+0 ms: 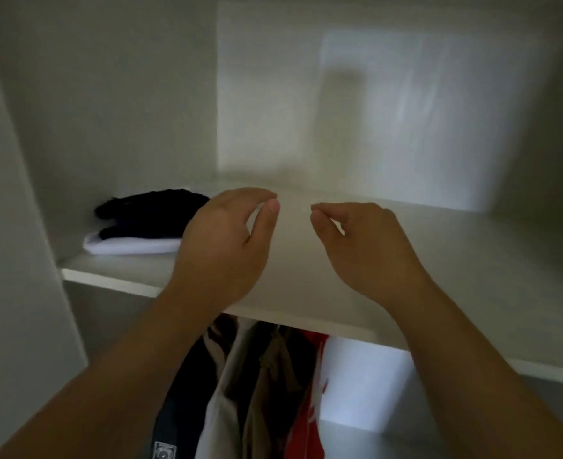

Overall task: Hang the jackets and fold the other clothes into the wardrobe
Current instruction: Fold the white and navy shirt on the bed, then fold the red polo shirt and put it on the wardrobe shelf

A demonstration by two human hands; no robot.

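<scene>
A white wardrobe shelf (439, 260) fills the middle of the head view. On its left end lies a small stack of folded clothes: a black garment (147, 207) on top of a white one (131, 245). My left hand (222, 250) hovers over the shelf just right of the stack, fingers loosely curled, holding nothing. My right hand (369, 246) hovers beside it, fingers loosely curled and empty. Below the shelf hang several jackets (256, 392), dark, beige, white and red.
The wardrobe's white side wall (18, 226) stands close on the left. The back wall (372, 111) carries a bright patch of light. The shelf's front edge (107, 281) runs diagonally across below my wrists.
</scene>
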